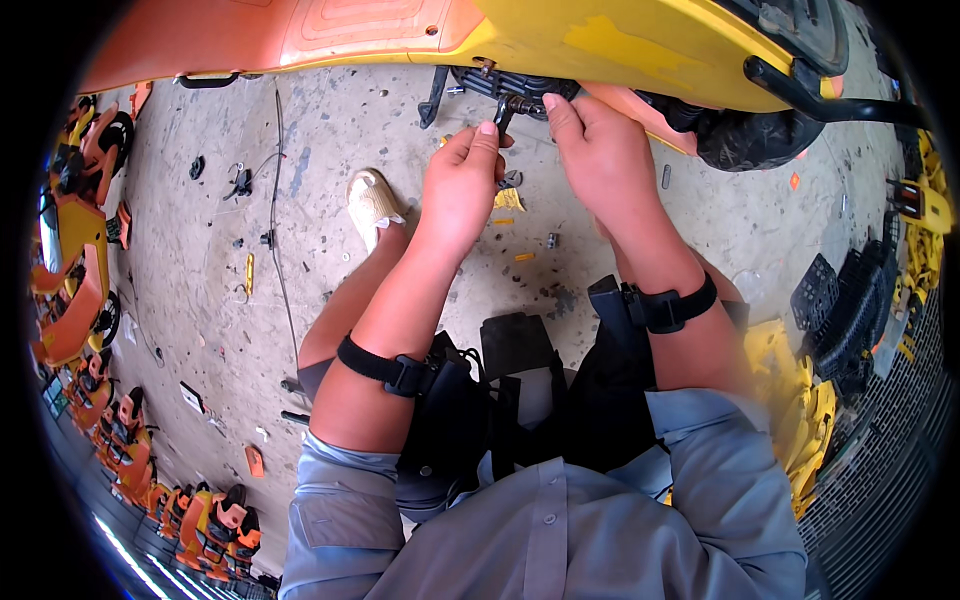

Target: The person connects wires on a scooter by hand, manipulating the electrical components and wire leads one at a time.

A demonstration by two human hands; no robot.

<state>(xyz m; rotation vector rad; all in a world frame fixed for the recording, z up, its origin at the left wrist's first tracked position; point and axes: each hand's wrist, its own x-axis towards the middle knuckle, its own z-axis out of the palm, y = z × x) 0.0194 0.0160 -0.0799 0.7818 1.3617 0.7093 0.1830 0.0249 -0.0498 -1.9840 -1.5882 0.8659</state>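
My left hand [460,185] is closed round the handle of a dark metal ratchet wrench [505,112], thumb on top. The wrench head points away from me, and a short socket piece runs from it to the right. At that end, my right hand [603,148] has its thumb and fingers pinched together, partly hiding what they grip. Both hands are just below the edge of an orange and yellow vehicle body [520,35]. Right behind the wrench is a black ribbed part [490,80] under the body.
On the concrete floor lie a yellow scrap [510,199], a small metal socket [552,240], a yellow-handled tool [249,272] and a dark cable [275,200]. Orange vehicles [75,270] line the left. Black plastic parts [850,300] and yellow panels [800,420] lie at right.
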